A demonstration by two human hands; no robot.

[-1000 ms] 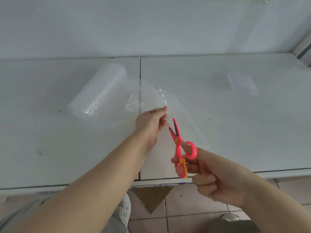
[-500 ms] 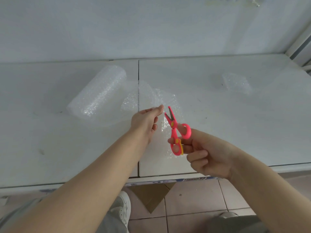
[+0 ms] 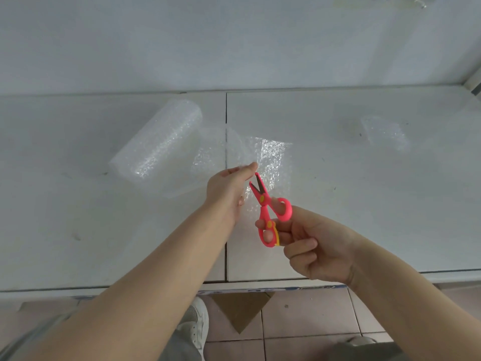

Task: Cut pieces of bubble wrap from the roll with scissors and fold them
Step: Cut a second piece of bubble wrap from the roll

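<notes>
– Above the near half of the tabletop (image 3: 364,204), how are the hands set?
– Well, the left hand (image 3: 229,188) reaches forward, its forearm slanting up from the lower left. Its grip is a pinch, thumb against fingers, on the near edge of the bubble wrap sheet (image 3: 273,157), which it holds lifted. Just beside it the right hand (image 3: 317,246) has its grip curled through the loops of the pink scissors (image 3: 270,212). The blades are parted a little, with their tips by the left fingertips, in front of the sheet
– And the roll?
– You can see the bubble wrap roll (image 3: 156,144) lying on its side to the left, beyond the left hand, with the sheet trailing from it across the seam between the two panels
– Anything else about?
– Yes, a small folded bubble wrap piece (image 3: 385,131) lies far right, well apart from the hands. Below the edge are a white shoe (image 3: 197,327) and a brown cardboard scrap (image 3: 239,311) on the tiled floor (image 3: 307,316). From here the left hand hides part of the sheet
</notes>
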